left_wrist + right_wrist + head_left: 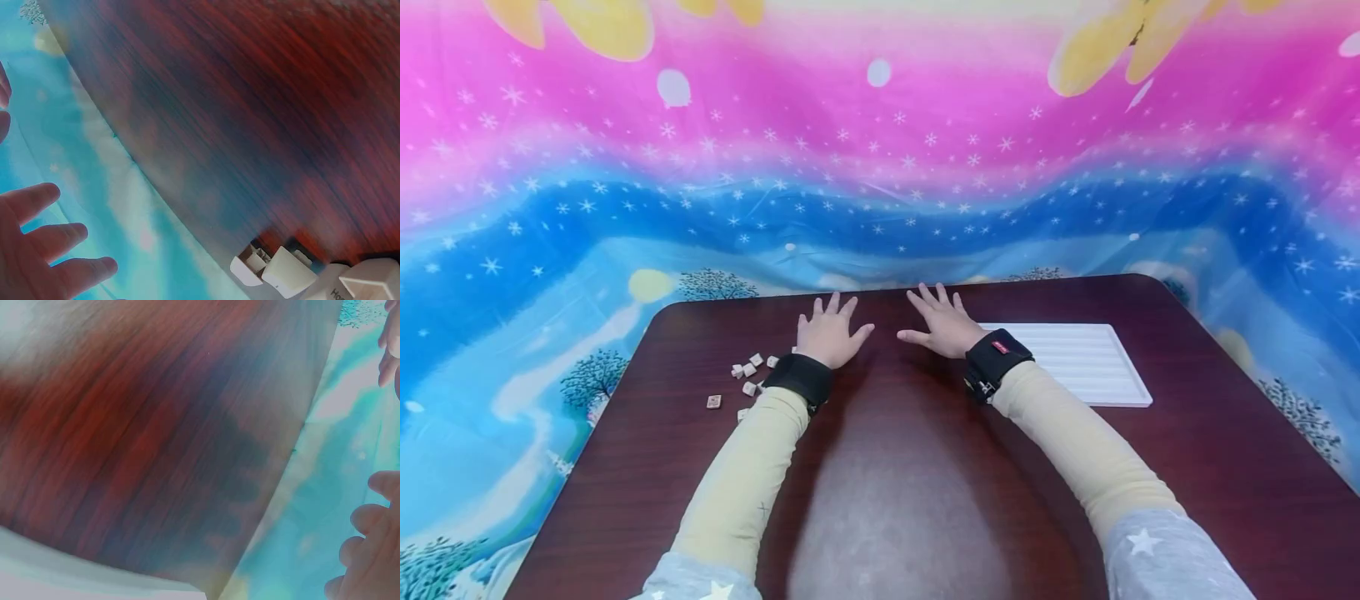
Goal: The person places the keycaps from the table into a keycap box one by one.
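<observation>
Both hands reach over the far part of the table with fingers spread and nothing in them. My left hand [829,335] is nearest a scatter of small white key-like pieces [749,369], several of which sit beside its wrist. In the left wrist view one of these keycaps [289,272] lies tipped over, and printed letters show on a neighbour. To the right, my right hand [951,327] is held near the left end of a white ridged tray [1093,364]. Its wrist and forearm hide part of that tray.
The dark wooden table [895,500] has rounded far corners and a glossy reflection in the middle. One square keycap [713,402] lies apart at the left. A colourful printed cloth [880,150] hangs behind and around the table.
</observation>
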Motion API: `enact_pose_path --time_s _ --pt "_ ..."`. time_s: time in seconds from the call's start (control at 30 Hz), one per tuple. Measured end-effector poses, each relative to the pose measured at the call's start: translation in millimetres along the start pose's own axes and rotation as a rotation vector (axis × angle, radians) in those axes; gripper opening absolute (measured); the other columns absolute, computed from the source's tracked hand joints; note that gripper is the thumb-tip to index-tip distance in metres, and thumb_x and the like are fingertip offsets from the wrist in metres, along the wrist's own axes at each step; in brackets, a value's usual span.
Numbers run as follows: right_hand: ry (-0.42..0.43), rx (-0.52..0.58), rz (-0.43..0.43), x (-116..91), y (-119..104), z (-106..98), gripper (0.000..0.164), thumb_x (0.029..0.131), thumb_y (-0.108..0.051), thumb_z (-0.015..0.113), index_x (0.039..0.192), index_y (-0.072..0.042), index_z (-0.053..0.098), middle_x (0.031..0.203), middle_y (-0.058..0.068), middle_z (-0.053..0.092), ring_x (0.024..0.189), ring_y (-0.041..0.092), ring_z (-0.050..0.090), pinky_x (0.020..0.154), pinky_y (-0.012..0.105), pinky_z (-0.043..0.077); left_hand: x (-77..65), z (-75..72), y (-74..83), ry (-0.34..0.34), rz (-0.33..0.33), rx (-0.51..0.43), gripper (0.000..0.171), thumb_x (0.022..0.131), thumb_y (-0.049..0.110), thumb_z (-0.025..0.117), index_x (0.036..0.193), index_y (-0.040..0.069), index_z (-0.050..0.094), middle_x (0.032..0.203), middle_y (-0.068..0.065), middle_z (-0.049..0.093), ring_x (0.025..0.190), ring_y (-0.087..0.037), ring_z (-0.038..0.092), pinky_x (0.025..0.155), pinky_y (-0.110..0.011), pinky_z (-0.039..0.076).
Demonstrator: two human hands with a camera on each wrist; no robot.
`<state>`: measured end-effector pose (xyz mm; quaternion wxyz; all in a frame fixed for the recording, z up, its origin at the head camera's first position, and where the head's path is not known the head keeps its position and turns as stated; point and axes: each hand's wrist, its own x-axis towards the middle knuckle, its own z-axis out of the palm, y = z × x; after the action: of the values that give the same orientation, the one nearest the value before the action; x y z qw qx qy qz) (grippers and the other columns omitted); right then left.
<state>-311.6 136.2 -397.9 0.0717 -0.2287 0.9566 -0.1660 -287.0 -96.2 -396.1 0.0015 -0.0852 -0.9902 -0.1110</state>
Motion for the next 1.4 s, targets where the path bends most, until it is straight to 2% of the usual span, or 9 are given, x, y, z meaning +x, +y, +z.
enact_pose_path --time_s 0.23,0.33,0.43,0.53,0.67,0.93,1.13,1.27,1.4 --pt "-0.024 0.038 -0.027 -15 10 -12 0.081 0.104 -0.050 0.054 0.164 -0.009 0.018 0.169 0.020 0.008 0.155 0.041 -0.001 0.121 0.058 0.000 -3.3 -3.3 0.5 0.042 0.070 -0.023 0.064 0.104 0.047 0.053 0.155 0.009 0.045 0.156 -0.017 0.044 0.143 -0.038 0.042 0.110 -0.055 0.039" --pt "-0.036 0.065 -0.026 -25 18 -17 0.077 0.106 -0.046 0.053 0.164 -0.009 0.019 0.169 0.019 0.009 0.155 0.040 0.000 0.121 0.057 0.000 -3.1 -4.2 4.3 0.072 0.098 -0.071 0.053 0.104 0.037 0.057 0.148 0.007 0.054 0.148 -0.015 0.055 0.135 -0.032 0.053 0.104 -0.051 0.047" --pt "-0.043 0.079 -0.020 -35 25 -21 0.073 0.108 -0.041 0.052 0.163 -0.006 0.021 0.169 0.021 0.010 0.154 0.042 0.001 0.121 0.058 0.000 -2.1 -4.3 10.6 0.067 0.084 -0.141 0.043 0.103 0.029 0.060 0.141 0.008 0.062 0.137 -0.013 0.064 0.121 -0.032 0.063 0.094 -0.050 0.053" --pt "-0.041 0.095 -0.008 -44 33 -25 0.069 0.108 -0.036 0.052 0.162 -0.004 0.023 0.168 0.023 0.011 0.154 0.043 0.001 0.121 0.058 0.002 -0.4 -5.7 19.0 0.002 0.035 -0.198 0.038 0.102 0.028 0.062 0.134 0.010 0.067 0.129 -0.012 0.069 0.113 -0.032 0.066 0.089 -0.050 0.054" --pt "-0.022 0.088 0.000 -55 45 -31 0.064 0.109 -0.032 0.052 0.160 -0.001 0.030 0.166 0.025 0.017 0.153 0.045 0.006 0.120 0.060 0.008 1.3 -9.0 31.1 -0.105 -0.018 -0.227 0.034 0.100 0.029 0.065 0.128 0.010 0.072 0.128 -0.009 0.069 0.115 -0.030 0.065 0.093 -0.050 0.052" --pt "0.026 0.052 0.016 -79 68 -49 0.050 0.108 -0.021 0.055 0.151 0.001 0.046 0.150 0.026 0.048 0.136 0.044 0.047 0.110 0.058 0.037 8.0 -7.2 53.9 -0.220 -0.014 -0.263 0.026 0.097 0.029 0.071 0.115 0.011 0.079 0.117 -0.006 0.073 0.104 -0.025 0.067 0.087 -0.042 0.053" --pt "0.043 0.034 0.041 -100 82 -59 0.047 0.106 -0.018 0.058 0.148 0.002 0.051 0.145 0.026 0.053 0.132 0.045 0.051 0.106 0.059 0.040 7.0 -15.1 70.0 -0.354 -0.024 -0.487 0.025 0.098 0.024 0.070 0.113 0.005 0.078 0.103 -0.013 0.073 0.096 -0.030 0.071 0.083 -0.035 0.055" --pt "0.067 0.032 0.048 -112 89 -66 0.042 0.105 -0.015 0.059 0.143 0.003 0.056 0.139 0.026 0.058 0.125 0.043 0.057 0.102 0.058 0.044 8.8 -14.8 80.7 -0.373 -0.036 -0.579 0.024 0.097 0.020 0.071 0.111 0.001 0.076 0.101 -0.016 0.072 0.096 -0.031 0.072 0.080 -0.034 0.056" --pt "0.098 0.032 0.067 -123 97 -73 0.037 0.105 -0.012 0.058 0.138 0.004 0.061 0.133 0.026 0.062 0.117 0.042 0.062 0.096 0.057 0.048 15.0 -5.6 93.0 -0.390 -0.078 -0.655 0.021 0.096 0.016 0.073 0.107 -0.002 0.073 0.094 -0.015 0.070 0.082 -0.028 0.072 0.072 -0.031 0.058"
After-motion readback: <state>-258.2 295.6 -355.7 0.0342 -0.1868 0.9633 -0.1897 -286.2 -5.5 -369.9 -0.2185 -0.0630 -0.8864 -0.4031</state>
